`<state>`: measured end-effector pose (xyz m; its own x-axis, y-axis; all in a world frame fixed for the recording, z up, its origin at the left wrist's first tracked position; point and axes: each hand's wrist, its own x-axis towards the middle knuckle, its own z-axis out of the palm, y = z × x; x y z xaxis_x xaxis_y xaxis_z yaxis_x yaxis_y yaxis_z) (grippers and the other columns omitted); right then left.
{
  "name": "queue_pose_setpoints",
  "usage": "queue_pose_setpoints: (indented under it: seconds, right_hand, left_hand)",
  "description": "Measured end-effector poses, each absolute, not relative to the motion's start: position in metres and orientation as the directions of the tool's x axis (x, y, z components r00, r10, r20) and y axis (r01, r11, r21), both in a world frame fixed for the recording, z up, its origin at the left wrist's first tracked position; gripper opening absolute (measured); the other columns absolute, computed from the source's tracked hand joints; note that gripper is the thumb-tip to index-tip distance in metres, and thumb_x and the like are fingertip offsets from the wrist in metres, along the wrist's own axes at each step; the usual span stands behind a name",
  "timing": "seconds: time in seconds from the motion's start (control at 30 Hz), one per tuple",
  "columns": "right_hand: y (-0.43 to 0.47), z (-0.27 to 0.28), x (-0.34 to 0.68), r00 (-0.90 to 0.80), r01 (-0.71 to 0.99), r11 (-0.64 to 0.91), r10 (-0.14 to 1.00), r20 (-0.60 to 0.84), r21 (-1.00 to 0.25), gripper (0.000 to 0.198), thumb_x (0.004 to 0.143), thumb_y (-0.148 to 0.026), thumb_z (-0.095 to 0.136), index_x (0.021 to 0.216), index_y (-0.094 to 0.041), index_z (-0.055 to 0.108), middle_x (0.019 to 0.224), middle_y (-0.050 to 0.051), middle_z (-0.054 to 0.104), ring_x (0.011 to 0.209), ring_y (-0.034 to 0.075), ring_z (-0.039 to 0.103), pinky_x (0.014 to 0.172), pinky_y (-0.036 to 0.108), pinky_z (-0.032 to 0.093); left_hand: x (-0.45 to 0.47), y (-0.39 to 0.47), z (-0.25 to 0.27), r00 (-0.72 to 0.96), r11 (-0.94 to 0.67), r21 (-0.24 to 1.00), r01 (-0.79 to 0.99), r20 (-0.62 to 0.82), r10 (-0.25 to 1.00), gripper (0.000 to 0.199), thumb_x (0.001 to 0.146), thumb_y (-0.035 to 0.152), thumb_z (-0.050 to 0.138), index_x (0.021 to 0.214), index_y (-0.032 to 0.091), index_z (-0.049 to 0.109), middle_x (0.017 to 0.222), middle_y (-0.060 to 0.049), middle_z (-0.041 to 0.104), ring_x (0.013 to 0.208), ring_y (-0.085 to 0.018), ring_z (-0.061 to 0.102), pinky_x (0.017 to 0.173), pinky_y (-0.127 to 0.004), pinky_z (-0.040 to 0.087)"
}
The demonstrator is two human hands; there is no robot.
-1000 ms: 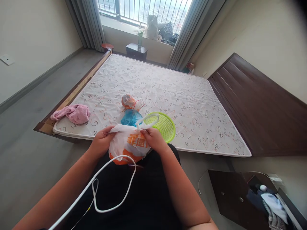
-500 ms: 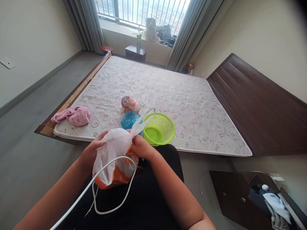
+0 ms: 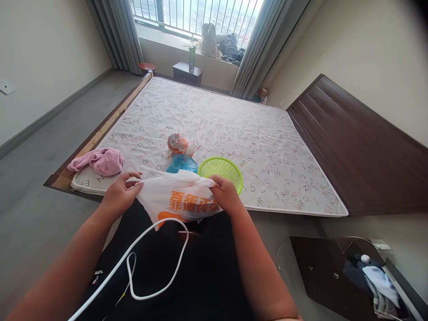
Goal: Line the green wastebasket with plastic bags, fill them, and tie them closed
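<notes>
At the far left of the frame we see a wall plate, and in the left of the frame a crumpled pink cloth lies on the near left corner of the letter-printed mattress. Just below it in view is our left hand, its thumb and fingers narrowed on the left edge of a white plastic bag. A white cable climbs from the bottom edge and loops across our black clothing, crossing the lower part of the bag in view. At upper left a red stool stands beyond the bed. The white bag itself is in the middle of the frame, spread sideways between our hands, orange print facing us. Directly above it in view, on the mattress, we see a blue bag and, just behind that, a tied orange-and-clear bundle. A light green basket sits on the mattress right of the blue bag, partly covered by our right hand, which grips the bag's upper right edge. Further right we have the dark cabinet at lower right, the brown headboard above it, and folded clothes near the lower right corner
</notes>
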<state>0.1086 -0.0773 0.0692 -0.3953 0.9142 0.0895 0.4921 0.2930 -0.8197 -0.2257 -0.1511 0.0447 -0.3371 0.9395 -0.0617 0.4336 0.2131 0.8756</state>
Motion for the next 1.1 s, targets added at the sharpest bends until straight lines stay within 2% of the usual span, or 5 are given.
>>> queue_pose_setpoints:
  seconds: [0.2, 0.43, 0.67, 0.93, 1.1]
  right_hand:
    - [-0.093, 0.070, 0.079, -0.498, 0.266, 0.299, 0.856, 0.135, -0.917, 0.018, 0.081, -0.023, 0.062, 0.099, -0.023, 0.060, 0.114, 0.003, 0.069, 0.100, 0.019, 0.064, 0.087, 0.033, 0.051]
    - [-0.088, 0.074, 0.101, -0.656, 0.440, 0.350, 0.755, -0.029, -0.827, 0.035, 0.079, -0.048, 0.075, 0.087, -0.023, 0.052, 0.077, -0.004, 0.056, 0.069, 0.015, 0.050, 0.061, 0.027, 0.038]
    - [-0.085, 0.056, 0.117, -0.057, 0.461, 0.192, 0.981, 0.187, -0.866, 0.034, 0.093, -0.046, 0.057, 0.071, -0.023, 0.044, 0.081, -0.001, 0.058, 0.076, 0.016, 0.052, 0.070, 0.029, 0.043]
    - [-0.100, 0.042, 0.087, -0.192, 0.387, 0.338, 0.940, 0.283, -0.858, 0.043, 0.090, -0.028, 0.062, 0.133, -0.026, 0.056, 0.106, 0.003, 0.073, 0.093, 0.020, 0.069, 0.084, 0.033, 0.053]
    - [-0.101, 0.043, 0.086, -0.204, 0.440, 0.544, 0.836, 0.510, -0.714, 0.012, 0.094, -0.029, 0.060, 0.099, -0.024, 0.070, 0.091, 0.004, 0.075, 0.083, 0.020, 0.069, 0.075, 0.032, 0.052]
  left_hand:
    - [-0.192, -0.146, 0.067, 0.030, -0.053, 0.895, 0.443, 0.045, 0.999, 0.064, 0.076, 0.045, 0.078, 0.136, 0.026, 0.064, 0.145, -0.009, 0.061, 0.136, -0.033, 0.054, 0.115, -0.041, 0.043]
    - [-0.184, -0.137, 0.065, -0.096, 0.078, 0.924, 0.373, -0.046, 0.994, 0.034, 0.072, 0.051, 0.079, 0.090, 0.021, 0.078, 0.091, -0.008, 0.077, 0.085, -0.028, 0.071, 0.075, -0.034, 0.058]
    - [-0.207, -0.139, 0.043, -0.430, 0.274, 0.961, 0.020, -0.240, 0.870, 0.045, 0.075, 0.062, 0.071, 0.089, 0.020, 0.062, 0.072, -0.001, 0.066, 0.062, -0.019, 0.061, 0.055, -0.027, 0.050]
    - [-0.166, -0.159, 0.060, -0.317, -0.099, 0.800, 0.592, 0.345, 0.883, 0.041, 0.079, 0.035, 0.073, 0.110, 0.023, 0.050, 0.113, -0.007, 0.066, 0.102, -0.027, 0.067, 0.088, -0.040, 0.056]
    - [-0.145, -0.166, 0.077, -0.211, -0.451, 0.557, 0.697, 0.761, 0.613, 0.041, 0.077, 0.018, 0.073, 0.109, 0.026, 0.049, 0.113, -0.007, 0.065, 0.107, -0.025, 0.065, 0.096, -0.044, 0.054]
